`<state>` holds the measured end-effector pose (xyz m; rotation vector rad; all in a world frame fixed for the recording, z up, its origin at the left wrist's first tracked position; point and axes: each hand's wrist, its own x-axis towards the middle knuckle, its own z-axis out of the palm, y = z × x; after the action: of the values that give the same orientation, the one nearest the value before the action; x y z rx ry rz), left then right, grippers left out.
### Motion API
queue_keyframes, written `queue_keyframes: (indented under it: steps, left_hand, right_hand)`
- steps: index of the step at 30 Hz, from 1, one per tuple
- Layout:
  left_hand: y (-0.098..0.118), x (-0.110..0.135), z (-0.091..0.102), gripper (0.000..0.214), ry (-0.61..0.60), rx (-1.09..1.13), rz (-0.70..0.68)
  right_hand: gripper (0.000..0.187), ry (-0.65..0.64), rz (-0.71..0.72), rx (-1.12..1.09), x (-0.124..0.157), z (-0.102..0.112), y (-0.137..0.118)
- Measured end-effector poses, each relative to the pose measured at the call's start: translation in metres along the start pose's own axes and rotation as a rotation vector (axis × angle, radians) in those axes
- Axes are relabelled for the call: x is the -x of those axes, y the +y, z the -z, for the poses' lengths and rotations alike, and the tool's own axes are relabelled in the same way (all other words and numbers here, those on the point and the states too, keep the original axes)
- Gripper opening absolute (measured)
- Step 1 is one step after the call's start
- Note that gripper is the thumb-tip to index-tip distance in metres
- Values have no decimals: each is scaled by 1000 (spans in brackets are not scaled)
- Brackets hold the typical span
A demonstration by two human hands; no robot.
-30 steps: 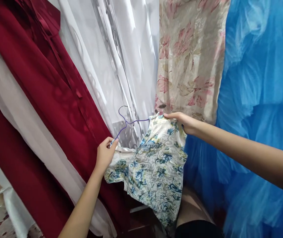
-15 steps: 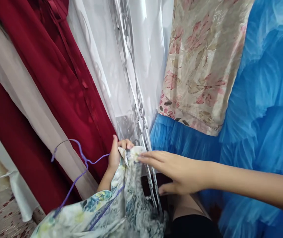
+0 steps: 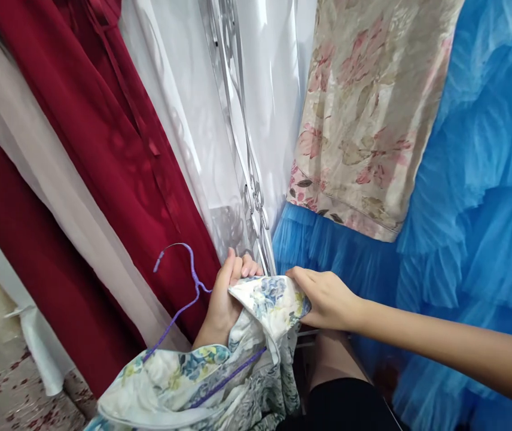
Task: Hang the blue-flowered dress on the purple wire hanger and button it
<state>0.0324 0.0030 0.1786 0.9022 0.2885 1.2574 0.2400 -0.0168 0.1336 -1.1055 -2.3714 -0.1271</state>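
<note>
A pale floral garment [image 3: 166, 383] with blue and yellow flowers hangs below my hands, and a purple wire hanger [image 3: 195, 278] runs inside it. My left hand [image 3: 224, 293] is closed on the garment's upper edge, thumb up, with its wrist partly behind the cloth. Part of the hanger passes behind or against this hand; I cannot tell if it touches. My right hand [image 3: 328, 299] pinches the garment's other end. Between the two hands a flap of floral cloth [image 3: 269, 299] is spread out.
Dark red dresses [image 3: 139, 179] and a beige one hang on the left. White cloth [image 3: 175, 90] hangs behind a white metal rack [image 3: 242, 137] with scrollwork. On the right are a beige floral garment [image 3: 363, 120] and a ruffled blue tulle dress [image 3: 475, 239].
My right hand has gone from open fingers over the cloth to gripping it, and the flap is now stretched between both hands. The garment and hanger have shifted right.
</note>
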Motion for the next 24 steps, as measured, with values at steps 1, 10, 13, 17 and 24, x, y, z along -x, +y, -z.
queue_keyframes:
  steps: [1, 10, 13, 17, 24]
  left_hand:
    - [-1, 0, 0, 70, -10, 16, -13]
    - [-13, -3, -7, 65, 38, 118, -81]
    - [-16, -3, -7, 62, 43, 166, -69]
    - [-19, -6, -9, 59, 48, 169, -64]
    - [-31, -16, -40, 53, -128, 148, 87]
  right_hand:
    - [35, 0, -14, 12, 4, 0, 3]
    - [44, 7, -28, 58, 33, 3, 23]
    - [49, -15, -19, 9, 46, 5, 30]
    - [52, -58, -55, -52, 58, 13, 34]
    - [59, -34, 2, 16, 39, 25, 10]
